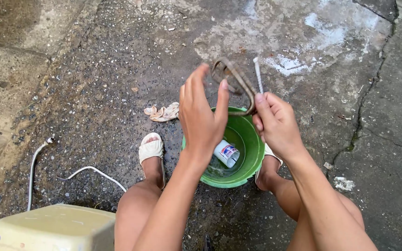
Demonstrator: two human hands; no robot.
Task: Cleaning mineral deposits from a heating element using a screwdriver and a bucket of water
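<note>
1. Pale yellow plastic box [54, 227], nearest the camera at 7 o'clock, only its top in view.
2. Wet concrete ground [117, 60], cracked toward 2 o'clock, with pale patches at 1 o'clock.
3. Green bucket [252, 153], centre of view, between the person's feet, directly below both hands; a little water at the bottom.
4. Left hand [203, 118], raised over the bucket's 10 o'clock rim, back toward the camera, fingers spread upward. Thumb and fingertips meet the strap's left loop; whether they pinch it or only touch it cannot be told.
5. Right hand [278, 125], at 3 o'clock of the left hand, closed around the strap's lower right end and a thin white stick [258, 74] that rises toward 12 o'clock.
6. Brown strap [238, 81], a looped, worn band held above the bucket. Its long axis runs from 10 o'clock at the left fingertips down to 4 o'clock into the right fist. The right hand has the firmer hold; the left is nearer the free loop.
7. White sandal [150, 149], on the foot at 9 o'clock of the bucket.
8. White cable [36, 162], curving at 8 o'clock.
9. Crumpled pale rag [164, 112], on the ground at 10 o'clock of the bucket.
10. Small white container [226, 153], lying tilted inside the bucket.
</note>
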